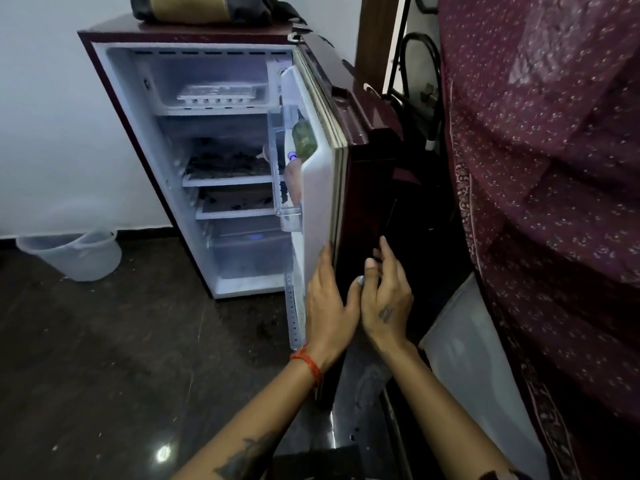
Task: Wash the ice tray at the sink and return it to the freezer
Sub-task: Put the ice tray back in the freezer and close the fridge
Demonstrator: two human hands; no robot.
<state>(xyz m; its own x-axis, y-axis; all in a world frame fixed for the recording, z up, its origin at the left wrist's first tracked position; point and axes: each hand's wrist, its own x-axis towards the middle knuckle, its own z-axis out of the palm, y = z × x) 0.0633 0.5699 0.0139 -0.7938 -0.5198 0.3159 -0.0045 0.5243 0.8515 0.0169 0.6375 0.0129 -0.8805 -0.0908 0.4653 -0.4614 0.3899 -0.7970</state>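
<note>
Nearest the camera, both hands are at the lower edge of the open door. The left hand lies flat on the door's edge, fingers straight and together, holding nothing. The right hand rests against the door's dark outer face just beside it, fingers loosely spread, also holding nothing.

Beyond them the fridge stands open, with shelves, a door rack and a clear drawer at the bottom. At the top, in the freezer, the tray lies flat on the compartment floor, well above and behind both hands.

Judging from this, the step is either opening the door to fetch the tray or shutting it after the return; which one cannot be told. If fetching, the next move calls for a reach up into the freezer. If closing, a steady push on the door will do.
</note>
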